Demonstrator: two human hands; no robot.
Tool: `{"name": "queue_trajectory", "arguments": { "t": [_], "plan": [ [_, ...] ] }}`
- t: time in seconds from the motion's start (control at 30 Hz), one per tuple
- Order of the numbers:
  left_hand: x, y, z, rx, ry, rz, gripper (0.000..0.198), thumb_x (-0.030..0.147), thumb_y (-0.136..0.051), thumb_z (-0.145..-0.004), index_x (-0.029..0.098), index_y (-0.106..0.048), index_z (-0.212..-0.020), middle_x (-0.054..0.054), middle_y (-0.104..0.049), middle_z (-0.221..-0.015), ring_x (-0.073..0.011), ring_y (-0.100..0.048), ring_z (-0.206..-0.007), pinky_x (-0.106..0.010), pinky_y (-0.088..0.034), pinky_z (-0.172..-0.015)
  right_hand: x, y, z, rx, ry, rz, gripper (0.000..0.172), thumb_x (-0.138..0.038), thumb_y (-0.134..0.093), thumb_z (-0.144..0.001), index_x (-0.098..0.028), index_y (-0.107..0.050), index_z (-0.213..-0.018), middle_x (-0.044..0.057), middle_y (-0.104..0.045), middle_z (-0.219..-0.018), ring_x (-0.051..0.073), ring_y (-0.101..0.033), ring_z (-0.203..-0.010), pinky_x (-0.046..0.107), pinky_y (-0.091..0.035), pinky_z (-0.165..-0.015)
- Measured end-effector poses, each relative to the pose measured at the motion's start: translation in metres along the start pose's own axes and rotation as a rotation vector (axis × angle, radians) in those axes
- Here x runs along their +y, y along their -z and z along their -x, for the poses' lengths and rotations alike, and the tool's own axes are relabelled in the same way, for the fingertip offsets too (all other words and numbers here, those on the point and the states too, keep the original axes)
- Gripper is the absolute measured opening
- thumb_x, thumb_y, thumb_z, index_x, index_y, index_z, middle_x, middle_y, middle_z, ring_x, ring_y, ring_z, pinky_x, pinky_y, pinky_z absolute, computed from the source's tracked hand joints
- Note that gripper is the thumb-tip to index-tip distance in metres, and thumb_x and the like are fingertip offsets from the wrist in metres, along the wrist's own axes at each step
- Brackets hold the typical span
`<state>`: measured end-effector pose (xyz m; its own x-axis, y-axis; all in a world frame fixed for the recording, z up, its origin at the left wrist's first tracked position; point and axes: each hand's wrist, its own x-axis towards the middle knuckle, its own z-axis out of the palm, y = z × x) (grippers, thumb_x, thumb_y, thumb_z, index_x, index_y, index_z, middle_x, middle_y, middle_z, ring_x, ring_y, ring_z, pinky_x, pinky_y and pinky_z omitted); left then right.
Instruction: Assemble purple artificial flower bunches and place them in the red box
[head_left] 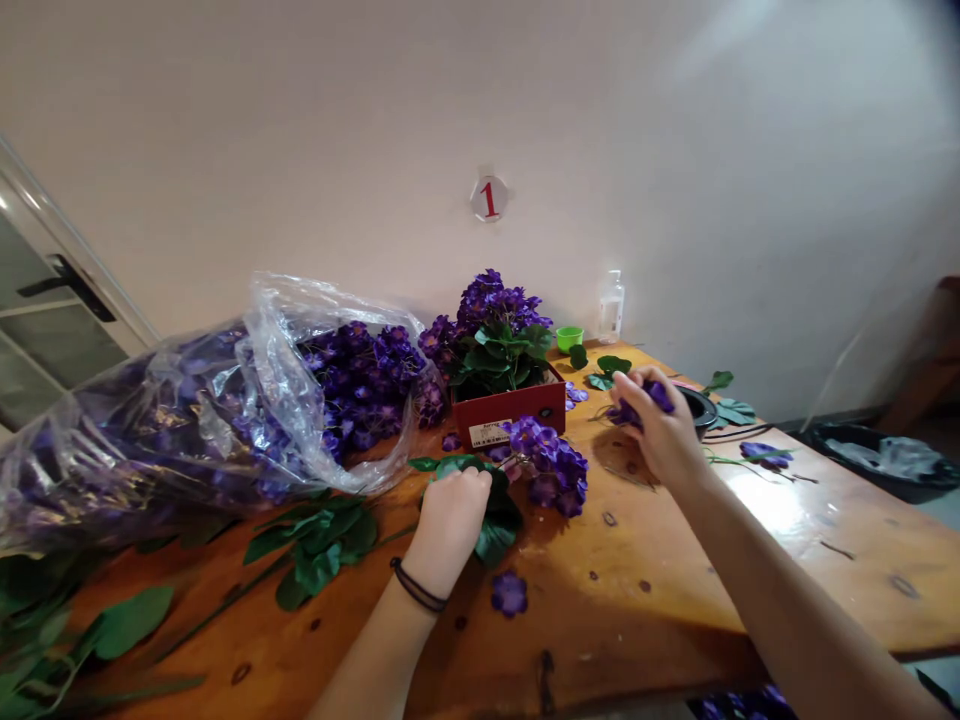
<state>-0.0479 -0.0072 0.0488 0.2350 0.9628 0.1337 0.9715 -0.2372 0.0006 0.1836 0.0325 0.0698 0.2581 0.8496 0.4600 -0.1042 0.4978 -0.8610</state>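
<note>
My left hand (454,520), a dark band on its wrist, is closed in a fist at the green leaves of an artificial flower spray (555,470). The purple blooms of this spray stick out to the right of the fist. My right hand (664,430) is raised over the table's right half with its fingers closed round loose purple flowers (656,393). Just beyond it is a black round container (701,408), partly hidden by the hand. A single purple flower (510,593) lies near the front edge, right of my left forearm.
A red box (510,408) holds leafy purple flowers. Left of it, a clear plastic bag (217,420) bulges with more. Leafy stems (322,545) lie on the wooden table (600,620). A green cup (570,339) and clear bottle (612,305) stand behind; a black bin (885,460) is at right.
</note>
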Motion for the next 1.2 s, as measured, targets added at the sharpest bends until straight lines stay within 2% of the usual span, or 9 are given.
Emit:
{"name": "queue_trajectory", "arguments": {
  "t": [0.1,0.17,0.23,0.3,0.37,0.43,0.57,0.73,1.2],
  "plan": [
    [-0.003,-0.001,0.002,0.044,0.01,0.062,0.015,0.018,-0.048,-0.086,0.02,-0.062,-0.081,-0.009,-0.064,-0.077,-0.0221,-0.063,-0.079,-0.029,-0.043,-0.065,-0.004,0.026,-0.019,0.038,0.013,0.227,0.034,-0.048,-0.067,-0.072,-0.023,-0.045,-0.075,-0.003,-0.049,-0.064,0.009,-0.044,-0.049,0.018,-0.032,-0.039],
    [-0.004,-0.001,0.003,0.056,0.002,0.07,0.016,0.019,-0.048,-0.087,0.021,-0.063,-0.081,-0.009,-0.064,-0.076,-0.0226,-0.063,-0.077,-0.029,-0.043,-0.064,-0.004,0.047,-0.04,0.03,0.047,0.462,0.032,-0.05,-0.066,-0.072,-0.022,-0.053,-0.082,-0.002,-0.054,-0.063,0.011,-0.049,-0.051,0.022,-0.041,-0.046],
    [-0.004,0.0,0.004,0.064,-0.007,0.081,0.017,0.02,-0.047,-0.087,0.021,-0.063,-0.082,-0.01,-0.064,-0.076,-0.0228,-0.063,-0.078,-0.03,-0.043,-0.065,-0.003,0.068,-0.065,0.019,0.083,0.74,0.033,-0.05,-0.062,-0.074,-0.019,-0.061,-0.089,0.002,-0.06,-0.064,0.014,-0.055,-0.055,0.026,-0.044,-0.053],
    [-0.004,0.001,0.005,0.066,-0.017,0.091,0.016,0.02,-0.048,-0.087,0.021,-0.063,-0.082,-0.01,-0.065,-0.078,-0.0227,-0.063,-0.08,-0.029,-0.043,-0.066,0.002,0.086,-0.089,-0.062,0.028,1.034,0.031,-0.046,-0.055,-0.08,-0.017,-0.063,-0.083,0.005,-0.066,-0.067,0.016,-0.058,-0.059,0.027,-0.044,-0.059],
    [-0.004,0.001,0.005,0.06,-0.025,0.097,0.014,0.019,-0.049,-0.087,0.02,-0.063,-0.083,-0.01,-0.066,-0.08,-0.0218,-0.063,-0.082,-0.029,-0.044,-0.067,0.009,0.098,-0.107,-0.2,-0.035,1.314,0.034,-0.044,-0.046,-0.086,-0.016,-0.064,-0.078,0.006,-0.068,-0.069,0.016,-0.06,-0.061,0.025,-0.042,-0.059],
    [-0.005,0.001,0.004,0.048,-0.027,0.096,0.013,0.02,-0.05,-0.088,0.018,-0.062,-0.084,-0.009,-0.066,-0.081,-0.02,-0.062,-0.082,-0.029,-0.045,-0.07,0.018,0.104,-0.116,-0.261,-0.065,1.458,0.034,-0.041,-0.044,-0.087,-0.016,-0.065,-0.075,0.008,-0.068,-0.067,0.017,-0.06,-0.061,0.025,-0.039,-0.056],
    [-0.007,0.001,0.003,0.026,-0.029,0.079,0.015,0.023,-0.049,-0.09,0.014,-0.061,-0.09,-0.007,-0.066,-0.086,-0.0173,-0.062,-0.082,-0.032,-0.046,-0.075,0.036,0.104,-0.117,-0.265,-0.083,1.6,0.035,-0.038,-0.044,-0.086,-0.014,-0.068,-0.079,0.013,-0.069,-0.072,0.022,-0.062,-0.065,0.027,-0.035,-0.054],
    [-0.008,0.002,0.004,0.019,-0.038,0.048,0.013,0.018,-0.049,-0.089,0.017,-0.062,-0.088,-0.01,-0.067,-0.089,-0.0187,-0.063,-0.086,-0.028,-0.045,-0.074,0.049,0.107,-0.12,-0.286,-0.112,1.7,0.04,-0.039,-0.038,-0.089,-0.013,-0.068,-0.085,0.017,-0.07,-0.084,0.025,-0.065,-0.073,0.028,-0.036,-0.057],
    [-0.008,0.004,0.003,0.027,-0.056,0.004,0.014,0.017,-0.049,-0.088,0.018,-0.063,-0.087,-0.009,-0.067,-0.087,-0.019,-0.064,-0.083,-0.028,-0.045,-0.07,0.056,0.11,-0.123,-0.336,-0.117,1.73,0.042,-0.039,-0.037,-0.089,-0.011,-0.068,-0.09,0.019,-0.07,-0.09,0.027,-0.066,-0.079,0.029,-0.039,-0.06]
  ]
}}
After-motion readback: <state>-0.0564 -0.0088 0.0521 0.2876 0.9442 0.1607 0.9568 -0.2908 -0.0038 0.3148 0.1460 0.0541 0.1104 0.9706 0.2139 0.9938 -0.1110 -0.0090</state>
